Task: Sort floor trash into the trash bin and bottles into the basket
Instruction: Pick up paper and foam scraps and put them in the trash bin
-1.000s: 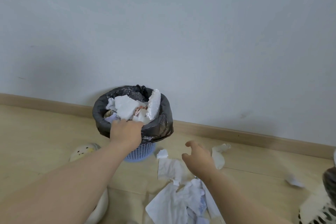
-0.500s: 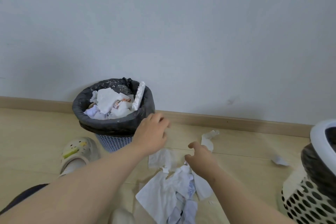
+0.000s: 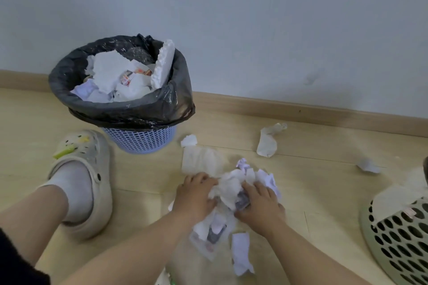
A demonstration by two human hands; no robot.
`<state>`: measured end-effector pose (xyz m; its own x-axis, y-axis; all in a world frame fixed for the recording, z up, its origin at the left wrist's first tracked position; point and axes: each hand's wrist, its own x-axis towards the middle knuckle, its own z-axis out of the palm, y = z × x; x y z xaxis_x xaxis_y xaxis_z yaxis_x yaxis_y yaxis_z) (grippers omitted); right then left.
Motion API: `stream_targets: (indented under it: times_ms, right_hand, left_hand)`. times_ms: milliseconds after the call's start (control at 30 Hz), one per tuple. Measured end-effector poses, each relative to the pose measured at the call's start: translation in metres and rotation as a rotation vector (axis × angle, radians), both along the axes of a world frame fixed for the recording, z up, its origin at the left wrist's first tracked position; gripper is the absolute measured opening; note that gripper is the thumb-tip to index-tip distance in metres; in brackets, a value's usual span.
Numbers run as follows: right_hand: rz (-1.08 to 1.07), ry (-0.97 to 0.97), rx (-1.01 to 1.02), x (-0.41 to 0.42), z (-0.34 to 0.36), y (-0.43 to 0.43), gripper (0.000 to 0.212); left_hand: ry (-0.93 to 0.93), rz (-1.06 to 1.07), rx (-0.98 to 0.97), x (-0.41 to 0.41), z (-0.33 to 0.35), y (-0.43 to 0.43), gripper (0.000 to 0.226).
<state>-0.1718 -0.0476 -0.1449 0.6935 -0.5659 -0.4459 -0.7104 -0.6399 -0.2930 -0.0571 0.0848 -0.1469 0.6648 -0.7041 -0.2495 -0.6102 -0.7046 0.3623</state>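
A blue trash bin (image 3: pixel 139 140) with a black liner stands against the wall, heaped with white paper and a foam piece. In front of it on the wooden floor lies a pile of crumpled white paper (image 3: pixel 230 188). My left hand (image 3: pixel 194 196) presses on the pile's left side and my right hand (image 3: pixel 259 203) on its right side, both with fingers curled into the paper. A flat tissue (image 3: pixel 200 161) lies just beyond the pile. A perforated green basket (image 3: pixel 400 238) sits at the right edge.
Loose scraps lie on the floor: a crumpled tissue (image 3: pixel 267 142) near the baseboard, a small piece (image 3: pixel 368 165) to the right, a strip (image 3: pixel 240 253) near my right forearm. My foot in a beige clog (image 3: pixel 85 180) stands left of the pile.
My left hand came away from the bin and down onto the paper pile. My right hand closed on the pile too. The view tilted down, showing the clog and basket.
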Motion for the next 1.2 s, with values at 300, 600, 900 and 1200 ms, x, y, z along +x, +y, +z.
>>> stream_targets:
  times_ms: [300,600,900,1200]
  right_hand:
    - [-0.184,-0.262,0.0,-0.022,0.005,-0.004,0.038]
    - [-0.171,-0.295,0.178,-0.075,0.037,0.015,0.036]
    - [0.307,0.164,0.301,-0.095,0.038,0.053,0.052]
    - [0.569,0.233,0.092,-0.094,0.031,0.068,0.055]
  left_hand:
    - [0.338,0.453,-0.449,0.01,0.008,0.002,0.035]
    - [0.038,0.277,-0.283,-0.014,0.028,0.011,0.05]
    - [-0.163,-0.215,0.028,-0.052,0.021,0.037,0.041]
    - [-0.021,-0.093,0.092,-0.049,0.025,0.04,0.039]
